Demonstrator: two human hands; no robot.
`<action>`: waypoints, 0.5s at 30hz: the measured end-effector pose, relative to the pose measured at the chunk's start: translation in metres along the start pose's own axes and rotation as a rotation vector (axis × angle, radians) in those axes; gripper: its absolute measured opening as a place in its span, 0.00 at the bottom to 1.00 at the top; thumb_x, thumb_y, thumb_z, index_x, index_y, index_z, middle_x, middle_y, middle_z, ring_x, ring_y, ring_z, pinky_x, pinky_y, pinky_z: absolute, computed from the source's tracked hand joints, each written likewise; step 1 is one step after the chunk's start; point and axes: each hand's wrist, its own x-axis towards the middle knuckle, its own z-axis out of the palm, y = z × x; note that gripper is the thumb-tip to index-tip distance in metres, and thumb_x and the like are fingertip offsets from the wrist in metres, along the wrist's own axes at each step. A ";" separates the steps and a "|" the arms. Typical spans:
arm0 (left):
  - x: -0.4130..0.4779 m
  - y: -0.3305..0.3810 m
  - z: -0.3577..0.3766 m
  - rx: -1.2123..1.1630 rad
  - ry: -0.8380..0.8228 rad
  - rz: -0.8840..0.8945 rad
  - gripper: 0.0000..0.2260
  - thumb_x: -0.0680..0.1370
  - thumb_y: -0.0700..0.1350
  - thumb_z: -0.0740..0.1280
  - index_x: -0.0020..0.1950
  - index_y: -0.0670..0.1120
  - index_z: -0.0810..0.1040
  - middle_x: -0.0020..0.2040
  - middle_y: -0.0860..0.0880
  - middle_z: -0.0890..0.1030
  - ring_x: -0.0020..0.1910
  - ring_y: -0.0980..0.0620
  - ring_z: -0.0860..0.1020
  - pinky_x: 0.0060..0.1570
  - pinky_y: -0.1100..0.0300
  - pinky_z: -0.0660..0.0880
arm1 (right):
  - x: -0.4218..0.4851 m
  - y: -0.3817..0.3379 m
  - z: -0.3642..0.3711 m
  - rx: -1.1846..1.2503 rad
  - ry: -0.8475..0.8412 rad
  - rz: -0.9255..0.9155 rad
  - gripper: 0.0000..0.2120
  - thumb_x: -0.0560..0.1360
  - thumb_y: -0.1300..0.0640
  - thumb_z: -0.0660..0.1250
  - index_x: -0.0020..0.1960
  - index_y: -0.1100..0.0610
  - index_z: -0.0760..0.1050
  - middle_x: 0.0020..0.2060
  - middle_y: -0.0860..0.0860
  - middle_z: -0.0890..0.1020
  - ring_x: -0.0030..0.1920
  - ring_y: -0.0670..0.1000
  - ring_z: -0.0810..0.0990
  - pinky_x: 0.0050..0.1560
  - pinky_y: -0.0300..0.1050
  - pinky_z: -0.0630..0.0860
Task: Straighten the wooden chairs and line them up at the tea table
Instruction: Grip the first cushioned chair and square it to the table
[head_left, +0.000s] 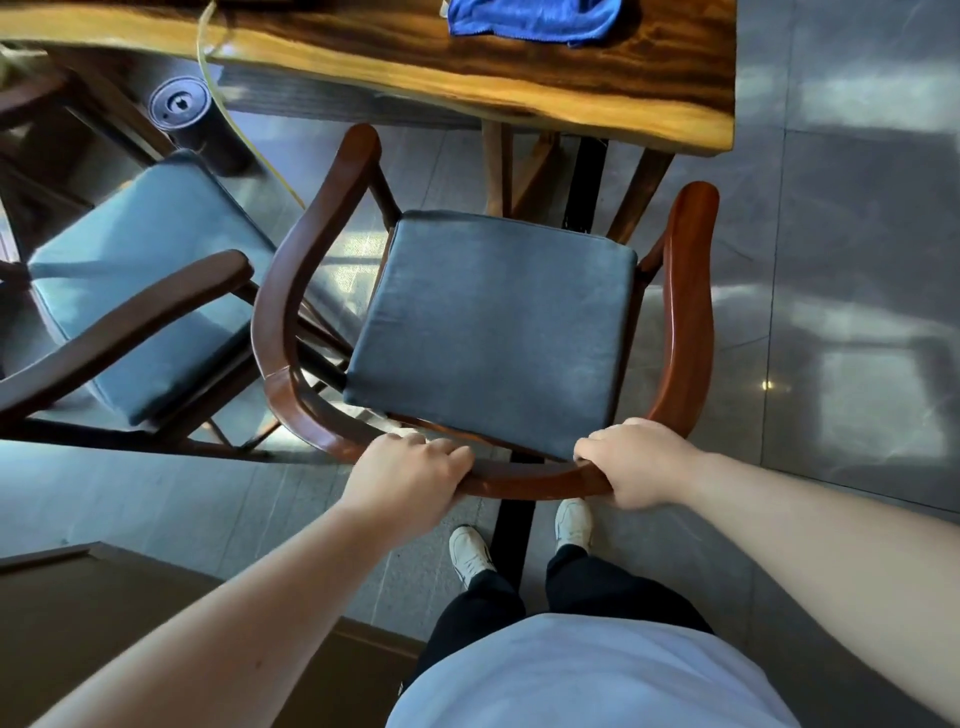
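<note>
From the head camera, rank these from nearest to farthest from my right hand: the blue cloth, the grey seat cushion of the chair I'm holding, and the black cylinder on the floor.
From the right hand:
1. Grey seat cushion, just ahead of the hand, on the held chair.
2. Blue cloth, far ahead on the tea table.
3. Black cylinder, far ahead-left, on the floor under the table edge.

both hands grip the wooden chair (488, 332) back rail facing the tea table (467, 78).
</note>
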 end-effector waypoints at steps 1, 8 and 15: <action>0.001 0.002 0.002 -0.001 -0.010 -0.018 0.12 0.69 0.55 0.73 0.39 0.48 0.75 0.31 0.53 0.77 0.28 0.46 0.77 0.26 0.56 0.73 | 0.002 0.001 -0.005 -0.023 -0.045 -0.023 0.11 0.69 0.51 0.63 0.51 0.51 0.71 0.46 0.48 0.80 0.49 0.54 0.80 0.49 0.50 0.73; 0.022 0.017 0.003 -0.018 0.023 -0.062 0.14 0.64 0.53 0.75 0.36 0.50 0.72 0.28 0.53 0.76 0.26 0.47 0.77 0.26 0.57 0.71 | 0.003 0.032 -0.014 -0.131 -0.127 -0.078 0.08 0.69 0.53 0.64 0.48 0.51 0.71 0.47 0.49 0.81 0.49 0.55 0.80 0.46 0.50 0.76; 0.070 0.049 -0.007 -0.027 0.100 -0.095 0.13 0.64 0.54 0.72 0.33 0.49 0.70 0.27 0.52 0.76 0.23 0.45 0.75 0.26 0.60 0.62 | -0.009 0.083 -0.030 -0.116 -0.110 -0.017 0.07 0.68 0.54 0.64 0.42 0.48 0.66 0.43 0.47 0.80 0.48 0.53 0.79 0.45 0.48 0.74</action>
